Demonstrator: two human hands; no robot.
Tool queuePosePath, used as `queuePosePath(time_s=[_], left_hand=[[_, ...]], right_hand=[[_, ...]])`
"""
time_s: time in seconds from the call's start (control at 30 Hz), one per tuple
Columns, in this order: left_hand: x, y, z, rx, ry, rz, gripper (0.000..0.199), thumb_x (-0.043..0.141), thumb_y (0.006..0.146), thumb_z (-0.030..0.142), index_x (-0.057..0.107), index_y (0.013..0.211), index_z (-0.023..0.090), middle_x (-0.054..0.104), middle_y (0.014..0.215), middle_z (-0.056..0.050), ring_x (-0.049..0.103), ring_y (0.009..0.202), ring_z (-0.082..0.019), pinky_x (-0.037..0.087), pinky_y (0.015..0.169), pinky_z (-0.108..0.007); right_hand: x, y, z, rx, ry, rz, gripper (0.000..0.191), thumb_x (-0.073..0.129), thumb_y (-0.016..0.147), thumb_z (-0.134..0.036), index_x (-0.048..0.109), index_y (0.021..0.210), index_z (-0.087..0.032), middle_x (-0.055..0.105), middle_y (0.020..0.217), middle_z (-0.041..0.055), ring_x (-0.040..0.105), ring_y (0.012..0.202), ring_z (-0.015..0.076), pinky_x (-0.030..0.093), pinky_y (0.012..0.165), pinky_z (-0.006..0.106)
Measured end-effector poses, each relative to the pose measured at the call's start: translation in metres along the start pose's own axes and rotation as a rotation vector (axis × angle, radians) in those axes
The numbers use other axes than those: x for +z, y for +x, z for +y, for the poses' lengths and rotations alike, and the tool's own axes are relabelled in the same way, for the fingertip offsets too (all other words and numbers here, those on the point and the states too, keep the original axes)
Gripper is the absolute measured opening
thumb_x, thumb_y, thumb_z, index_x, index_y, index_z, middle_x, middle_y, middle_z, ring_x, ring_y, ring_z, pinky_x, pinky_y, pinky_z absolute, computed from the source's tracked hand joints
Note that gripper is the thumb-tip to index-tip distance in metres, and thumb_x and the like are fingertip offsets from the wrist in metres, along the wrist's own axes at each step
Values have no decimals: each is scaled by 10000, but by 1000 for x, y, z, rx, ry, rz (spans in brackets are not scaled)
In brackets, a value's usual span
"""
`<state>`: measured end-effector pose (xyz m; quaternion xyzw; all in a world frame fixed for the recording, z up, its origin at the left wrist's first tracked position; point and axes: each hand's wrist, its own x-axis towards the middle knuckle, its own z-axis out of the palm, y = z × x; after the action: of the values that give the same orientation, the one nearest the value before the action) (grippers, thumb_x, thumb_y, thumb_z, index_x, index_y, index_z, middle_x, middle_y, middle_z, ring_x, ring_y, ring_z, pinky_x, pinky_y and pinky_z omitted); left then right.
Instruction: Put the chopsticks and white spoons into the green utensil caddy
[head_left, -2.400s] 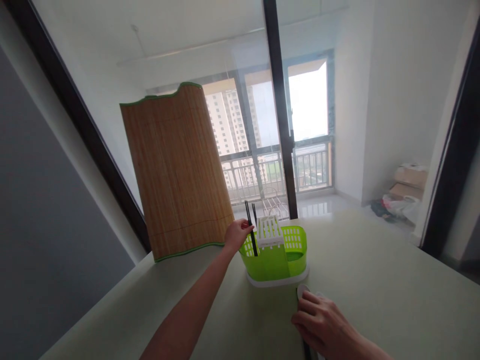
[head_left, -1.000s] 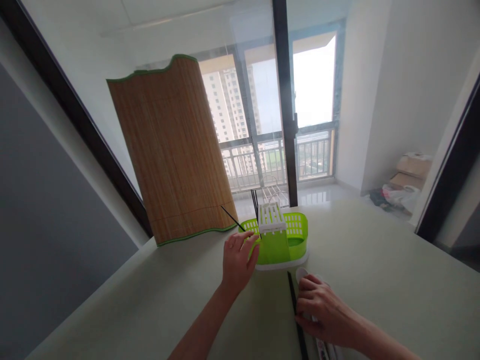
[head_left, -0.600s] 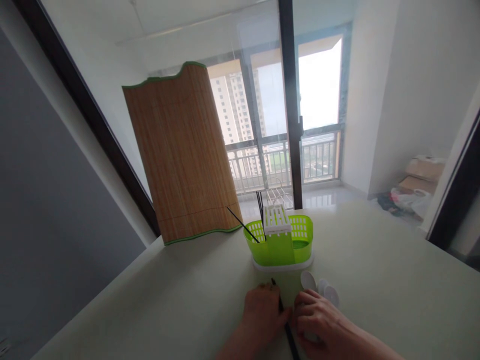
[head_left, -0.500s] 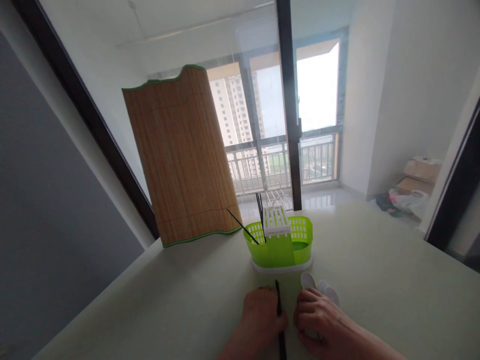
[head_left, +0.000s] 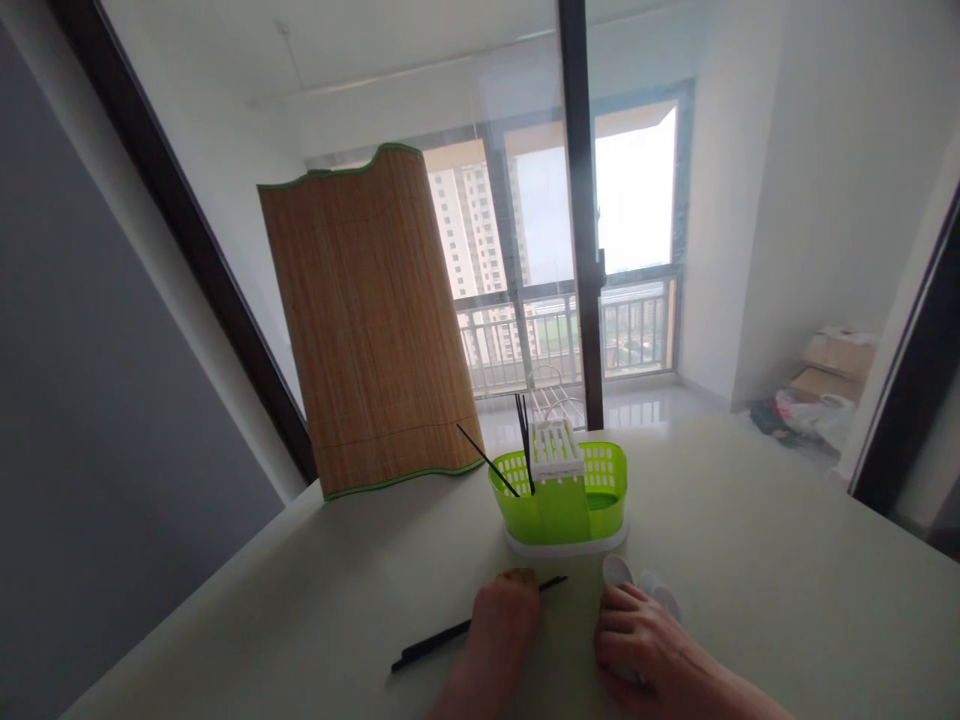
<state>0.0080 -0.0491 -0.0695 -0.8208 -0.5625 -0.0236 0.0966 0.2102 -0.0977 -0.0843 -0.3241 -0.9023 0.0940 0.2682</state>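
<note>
Black chopsticks (head_left: 435,640) slant across the white table under my left hand (head_left: 508,610), whose fingers are closed around their middle; how many there are is unclear. My right hand (head_left: 637,635) has its fingers curled over the handles of several white spoons (head_left: 616,571), whose bowls poke out past the knuckles. Just beyond both hands stands a green utensil holder (head_left: 559,512) with a white base. More black chopsticks (head_left: 523,430) lean in its left compartment, one tilted far to the left. The right compartment shows its green floor. A white slotted piece (head_left: 556,447) sits across the middle.
A bamboo mat (head_left: 367,330) with green edging stands upright at the table's far left. Behind the table (head_left: 750,560) is a glass door with a dark frame (head_left: 585,250). Cardboard boxes and bags (head_left: 825,385) lie on the floor at the right.
The chopsticks in my left hand have turned from pointing away from me to a slant, their near ends now at the left. My right hand has stayed over the spoons.
</note>
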Motion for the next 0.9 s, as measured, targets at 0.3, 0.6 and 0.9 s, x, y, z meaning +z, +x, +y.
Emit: queuePosePath(time_s=[0.3,0.6,0.9], left_hand=[[-81,-29,13,394,-716,536,298,486,908,153,552,1189,229,693,955,-41,665,814,-129,547,731,-204],[-74,-27,32,275,-1278,342,115,541,891,243,632,953,211,652,814,-10,608,569,-74,526,501,-150],[-89,-28,9,173,-1128,403,115,574,871,246,681,907,228,700,851,-5,643,691,-104,527,571,-163]], right_hand=[[-4,-1,-2,130,132,115,490,652,758,-345,525,1201,-179,669,859,51,571,805,232,409,750,327],[18,-1,10,90,176,119,272,475,888,-425,550,746,-206,622,741,39,567,666,170,380,612,250],[16,-2,12,132,52,54,176,513,844,-349,564,764,-201,632,738,38,576,656,171,352,574,253]])
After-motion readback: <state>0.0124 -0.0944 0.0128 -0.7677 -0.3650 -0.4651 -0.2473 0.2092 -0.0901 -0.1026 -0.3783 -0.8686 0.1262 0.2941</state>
